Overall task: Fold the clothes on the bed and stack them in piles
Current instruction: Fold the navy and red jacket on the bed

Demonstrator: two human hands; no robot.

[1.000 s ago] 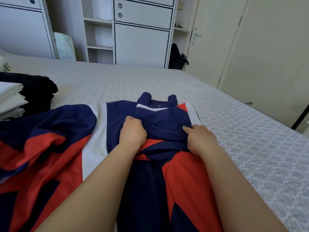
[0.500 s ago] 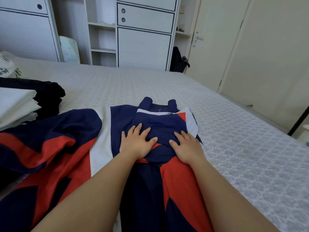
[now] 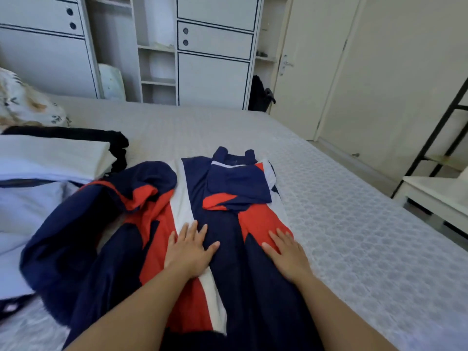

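The bed [image 3: 354, 224] holds my navy, red and white jacket [image 3: 228, 249], spread flat in front of me beside folded piles [image 3: 50, 158]. My left hand [image 3: 188, 252] and right hand [image 3: 287, 252] press it, fingers straight.
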